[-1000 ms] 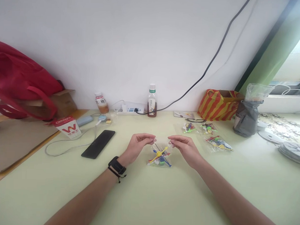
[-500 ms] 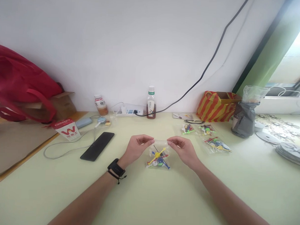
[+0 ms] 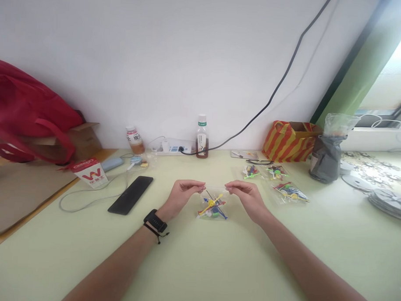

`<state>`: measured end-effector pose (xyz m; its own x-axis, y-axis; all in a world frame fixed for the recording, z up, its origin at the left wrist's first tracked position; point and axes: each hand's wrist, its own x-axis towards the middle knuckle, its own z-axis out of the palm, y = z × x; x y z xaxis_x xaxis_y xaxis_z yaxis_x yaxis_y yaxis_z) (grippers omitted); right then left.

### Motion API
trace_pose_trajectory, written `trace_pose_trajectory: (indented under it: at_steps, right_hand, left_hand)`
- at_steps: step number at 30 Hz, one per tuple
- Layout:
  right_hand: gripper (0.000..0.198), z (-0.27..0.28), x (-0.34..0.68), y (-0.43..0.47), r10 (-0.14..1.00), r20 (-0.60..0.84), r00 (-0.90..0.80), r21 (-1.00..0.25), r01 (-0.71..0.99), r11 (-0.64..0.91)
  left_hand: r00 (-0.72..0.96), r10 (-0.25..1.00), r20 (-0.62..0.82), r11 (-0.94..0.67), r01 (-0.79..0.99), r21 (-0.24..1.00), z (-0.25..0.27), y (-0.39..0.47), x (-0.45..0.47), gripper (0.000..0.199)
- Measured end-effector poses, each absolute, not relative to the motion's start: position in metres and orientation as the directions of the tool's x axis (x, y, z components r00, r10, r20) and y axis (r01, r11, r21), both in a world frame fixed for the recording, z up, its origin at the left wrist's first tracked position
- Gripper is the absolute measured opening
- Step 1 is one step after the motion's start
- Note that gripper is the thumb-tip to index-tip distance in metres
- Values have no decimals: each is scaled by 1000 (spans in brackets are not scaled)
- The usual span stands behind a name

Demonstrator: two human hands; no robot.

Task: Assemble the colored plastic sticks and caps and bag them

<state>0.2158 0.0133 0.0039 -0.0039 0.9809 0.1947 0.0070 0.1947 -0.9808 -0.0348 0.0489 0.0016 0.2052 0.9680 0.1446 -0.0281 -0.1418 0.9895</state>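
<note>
Between my hands is a clear plastic bag (image 3: 213, 205) holding small coloured plastic pieces, among them yellow, blue, red, green and white ones. My left hand (image 3: 185, 196), with a black watch on its wrist, pinches the bag's top left corner. At the top right corner, the thumb and fingertips of my right hand (image 3: 245, 197) are closed on the same edge. The top edge is stretched between the two pinches, and the pieces lie below it. Whether the bag's bottom touches the table cannot be made out.
Several similar filled bags (image 3: 290, 192) lie to the right. Behind them stand a striped paper bag (image 3: 286, 142) and a grey bag (image 3: 325, 161). A black phone (image 3: 130, 195) and a red-white box (image 3: 92, 174) are left. A bottle (image 3: 202, 139) stands by the wall. Discs (image 3: 391, 203) are stacked far right.
The bag's lower part has risen slightly and its pieces have shifted. My right fingertips have moved a little to the right along the top edge; my left hand is nearly unchanged.
</note>
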Motion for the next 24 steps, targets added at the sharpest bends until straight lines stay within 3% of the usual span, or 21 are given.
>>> trace_pose_trajectory:
  at_steps: [8, 11, 16, 24]
  right_hand:
    - [28, 9, 212, 8, 960, 271, -67, -959, 73, 275]
    - [36, 5, 211, 10, 956, 288, -50, -949, 118, 292]
    - [32, -1, 208, 13, 935, 349, -56, -905, 238, 352]
    - [33, -1, 209, 14, 973, 232, -23, -972, 25, 232]
  left_hand:
    - [212, 970, 122, -112, -61, 992, 7, 44, -31, 28]
    - [218, 963, 160, -161, -13, 987, 5, 44, -32, 38]
    - [274, 925, 264, -310, 139, 941, 2, 46, -33, 28]
    - [229, 953, 199, -214, 41, 976, 4, 47, -31, 29]
